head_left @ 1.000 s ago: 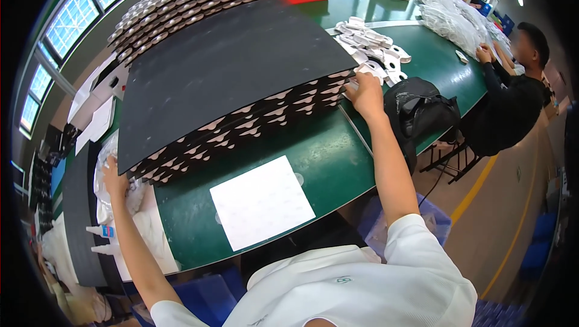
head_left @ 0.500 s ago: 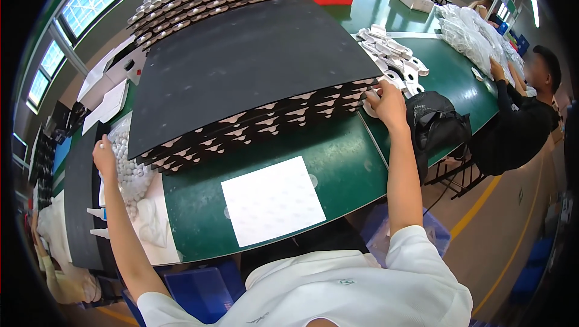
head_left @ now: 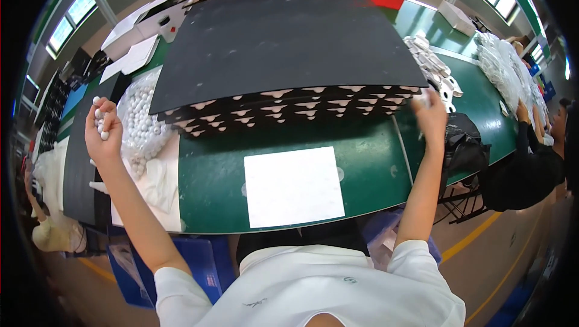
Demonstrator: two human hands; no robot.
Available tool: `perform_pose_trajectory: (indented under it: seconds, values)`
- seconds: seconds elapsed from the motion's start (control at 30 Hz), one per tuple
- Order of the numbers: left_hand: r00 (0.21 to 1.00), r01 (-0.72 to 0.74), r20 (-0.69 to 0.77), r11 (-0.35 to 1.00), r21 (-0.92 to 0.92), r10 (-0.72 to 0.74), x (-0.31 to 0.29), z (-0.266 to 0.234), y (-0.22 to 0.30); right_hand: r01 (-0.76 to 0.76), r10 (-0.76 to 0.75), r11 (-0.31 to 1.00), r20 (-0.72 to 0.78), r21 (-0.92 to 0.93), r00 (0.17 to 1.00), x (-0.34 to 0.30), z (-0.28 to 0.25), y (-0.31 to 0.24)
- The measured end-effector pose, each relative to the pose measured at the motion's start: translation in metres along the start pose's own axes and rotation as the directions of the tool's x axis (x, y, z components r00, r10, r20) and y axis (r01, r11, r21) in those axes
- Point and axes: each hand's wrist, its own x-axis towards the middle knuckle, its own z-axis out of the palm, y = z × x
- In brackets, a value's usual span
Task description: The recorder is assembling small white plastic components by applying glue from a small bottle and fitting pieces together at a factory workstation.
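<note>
The left hand (head_left: 104, 137) curls its fingers around a few small round white balls (head_left: 100, 122), just left of a clear plastic bag full of white balls (head_left: 143, 113). The right hand (head_left: 432, 121) is by the near right corner of a big stack of flat black boards (head_left: 283, 44), too blurry to tell if its fingers hold anything. A square white sheet (head_left: 294, 185) lies in front of the stack on the shiny green tabletop (head_left: 211, 191).
</note>
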Motion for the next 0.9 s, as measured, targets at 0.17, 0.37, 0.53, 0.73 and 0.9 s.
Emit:
perform_pose_trajectory:
  seconds: [0.17,0.37,0.53,0.73,0.9]
  values:
    - [0.964,0.189,0.194,0.982,-0.018,-0.182,-0.068,0.031,-0.080,0.386,0.198,0.544,-0.561,0.745,0.804,0.023,-0.007,0.009]
    - [0.777,0.626,0.079,0.780,0.000,-0.624,-0.102,0.027,-0.189,0.393,0.209,0.328,-0.471,0.859,0.857,-0.036,-0.026,-0.083]
    - [0.679,0.709,-0.010,0.651,0.270,-0.734,-0.081,0.027,-0.227,0.392,-0.474,0.482,-0.142,0.784,0.869,-0.109,-0.018,-0.123]
    - [0.713,0.657,-0.054,0.639,0.401,-0.699,-0.074,0.008,-0.235,0.273,-0.715,0.640,0.426,0.718,0.555,-0.129,-0.002,-0.149]
    - [0.770,0.636,-0.146,0.725,0.264,-0.622,-0.073,-0.003,-0.226,-0.253,-0.525,0.536,0.553,0.805,0.647,-0.132,0.026,-0.146]
